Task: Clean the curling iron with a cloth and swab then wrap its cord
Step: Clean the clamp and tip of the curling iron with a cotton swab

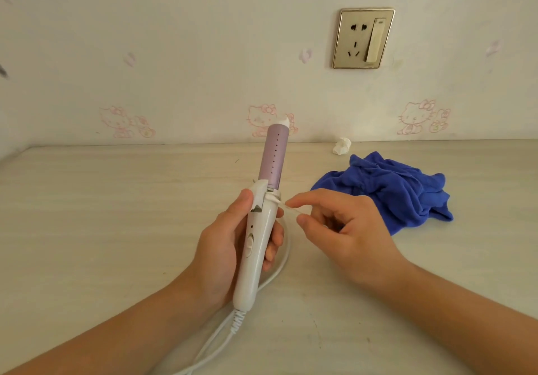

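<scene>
My left hand (221, 246) grips the white handle of the curling iron (263, 214), which stands nearly upright with its lilac barrel pointing up toward the wall. My right hand (346, 229) pinches a thin cotton swab (286, 205) between thumb and forefinger. The swab's tip touches the joint where the barrel meets the handle. The white cord (221, 336) runs from the handle's base down to the bottom edge of the view and loops behind my left hand. A crumpled blue cloth (387, 188) lies on the table to the right, apart from both hands.
A pale wood-grain table (116, 229) reaches back to a wall with cartoon wallpaper. A small crumpled white tissue (342, 145) sits near the wall behind the cloth. A wall socket with a switch (364, 38) is mounted above it.
</scene>
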The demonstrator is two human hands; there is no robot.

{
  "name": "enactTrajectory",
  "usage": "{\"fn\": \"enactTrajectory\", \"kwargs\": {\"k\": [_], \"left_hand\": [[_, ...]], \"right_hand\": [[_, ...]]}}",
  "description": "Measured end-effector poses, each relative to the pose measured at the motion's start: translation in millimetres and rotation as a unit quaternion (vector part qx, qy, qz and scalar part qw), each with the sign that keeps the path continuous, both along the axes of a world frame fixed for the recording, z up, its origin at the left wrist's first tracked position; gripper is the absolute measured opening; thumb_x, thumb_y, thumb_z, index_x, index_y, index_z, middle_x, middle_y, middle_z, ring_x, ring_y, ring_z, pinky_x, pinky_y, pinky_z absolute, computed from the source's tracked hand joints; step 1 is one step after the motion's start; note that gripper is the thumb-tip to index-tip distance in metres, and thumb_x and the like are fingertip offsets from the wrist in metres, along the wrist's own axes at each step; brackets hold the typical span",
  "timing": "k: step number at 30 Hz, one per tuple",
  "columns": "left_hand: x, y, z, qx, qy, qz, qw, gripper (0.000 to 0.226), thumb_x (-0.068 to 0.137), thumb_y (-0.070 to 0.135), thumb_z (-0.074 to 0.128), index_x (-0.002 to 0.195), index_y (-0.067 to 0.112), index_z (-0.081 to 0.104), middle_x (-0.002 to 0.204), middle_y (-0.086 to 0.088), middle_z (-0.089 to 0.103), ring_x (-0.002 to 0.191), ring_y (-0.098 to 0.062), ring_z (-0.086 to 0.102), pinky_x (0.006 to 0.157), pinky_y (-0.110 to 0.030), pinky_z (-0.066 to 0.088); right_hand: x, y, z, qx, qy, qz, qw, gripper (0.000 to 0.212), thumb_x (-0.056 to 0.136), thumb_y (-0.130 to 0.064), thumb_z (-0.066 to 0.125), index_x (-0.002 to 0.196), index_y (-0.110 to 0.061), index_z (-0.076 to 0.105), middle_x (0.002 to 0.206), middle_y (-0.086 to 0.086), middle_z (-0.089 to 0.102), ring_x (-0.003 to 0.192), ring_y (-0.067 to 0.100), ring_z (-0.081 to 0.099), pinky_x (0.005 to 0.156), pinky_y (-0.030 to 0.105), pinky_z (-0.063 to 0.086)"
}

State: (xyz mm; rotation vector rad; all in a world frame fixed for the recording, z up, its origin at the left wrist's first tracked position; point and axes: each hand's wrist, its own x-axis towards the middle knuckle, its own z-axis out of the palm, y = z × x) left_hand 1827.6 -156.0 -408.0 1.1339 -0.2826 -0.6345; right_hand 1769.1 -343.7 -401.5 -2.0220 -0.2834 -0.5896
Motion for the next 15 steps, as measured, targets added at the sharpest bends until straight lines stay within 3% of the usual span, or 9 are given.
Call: {"fn": "enactTrajectory", "kwargs": {"k": [4, 9, 13, 15], "left_hand": [[-4, 0, 1, 0.005, -0.019, -0.009, 1.000, 0.059, 0.094, 0.058, 0.044, 0.103, 0.005, 0.069, 0.075, -0.020, 0.060, 0.054, -0.024, 0.051, 0.048, -0.030, 0.046], [-7, 1, 2, 0.013, -0.031, -0.009, 0.999, 0.062, 0.101, 0.055, 0.036, 0.105, 0.001, 0.066, 0.075, -0.019, 0.061, 0.052, -0.023, 0.051, 0.047, -0.029, 0.044], [-9, 1, 4, 0.011, -0.025, -0.006, 1.000, 0.059, 0.101, 0.053, 0.036, 0.108, 0.005, 0.069, 0.074, -0.018, 0.061, 0.054, -0.024, 0.052, 0.049, -0.030, 0.043], [-11, 1, 5, 0.012, -0.026, -0.006, 1.000, 0.059, 0.101, 0.053, 0.036, 0.106, 0.004, 0.069, 0.074, -0.019, 0.062, 0.055, -0.024, 0.052, 0.050, -0.031, 0.042]], "right_hand": [[-4, 6, 2, -0.008, 0.007, 0.019, 1.000, 0.016, 0.088, -0.009, 0.068, 0.098, -0.016, 0.079, 0.051, 0.004, 0.046, 0.047, 0.007, 0.037, 0.051, 0.022, 0.037], [-1, 4, 4, 0.001, -0.010, -0.031, 0.999, 0.015, 0.090, 0.002, 0.070, 0.094, -0.010, 0.076, 0.049, -0.009, 0.045, 0.045, 0.004, 0.039, 0.053, 0.018, 0.039], [-13, 14, 5, -0.021, 0.013, 0.035, 0.999, 0.009, 0.089, -0.005, 0.070, 0.092, -0.010, 0.077, 0.049, 0.005, 0.046, 0.045, 0.005, 0.036, 0.051, 0.020, 0.037], [-14, 15, 7, -0.025, 0.010, 0.020, 0.999, 0.009, 0.090, -0.007, 0.070, 0.093, -0.012, 0.077, 0.048, 0.004, 0.046, 0.045, 0.005, 0.037, 0.051, 0.020, 0.038]]}}
